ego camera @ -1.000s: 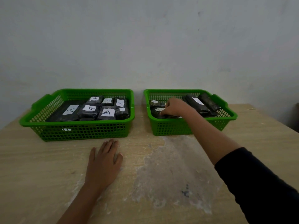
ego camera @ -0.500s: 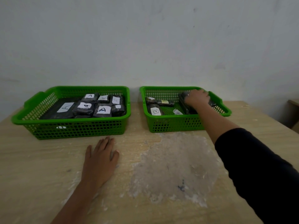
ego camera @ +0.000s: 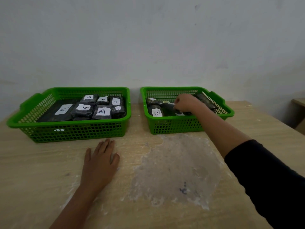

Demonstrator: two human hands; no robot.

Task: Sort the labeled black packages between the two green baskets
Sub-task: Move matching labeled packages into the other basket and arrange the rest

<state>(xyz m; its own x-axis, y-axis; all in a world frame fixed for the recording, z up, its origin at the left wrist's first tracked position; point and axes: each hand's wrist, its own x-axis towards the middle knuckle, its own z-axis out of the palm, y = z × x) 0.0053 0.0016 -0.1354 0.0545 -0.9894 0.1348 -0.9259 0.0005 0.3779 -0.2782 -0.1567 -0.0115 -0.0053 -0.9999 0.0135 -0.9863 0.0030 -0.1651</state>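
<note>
Two green baskets stand side by side at the back of the table. The left basket [ego camera: 74, 129] holds several black packages with white "A" labels [ego camera: 101, 111]. The right basket [ego camera: 173, 125] holds black packages, one labelled "B" [ego camera: 156, 112] at its front left. My right hand [ego camera: 187, 103] is inside the right basket, fingers curled down on a black package [ego camera: 168, 105] in its middle. A long black package [ego camera: 206, 100] lies behind that hand. My left hand [ego camera: 99, 161] rests flat on the table in front of the left basket, fingers spread, holding nothing.
The wooden table [ego camera: 41, 171] has a pale scuffed patch [ego camera: 178, 169] in front of the right basket. A plain wall [ego camera: 148, 47] rises right behind the baskets. A piece of wooden furniture [ego camera: 299, 103] shows at the far right edge.
My right hand went from the basket's front left to its back right, then came back to the middle, onto a package. My left hand has stayed flat on the table.
</note>
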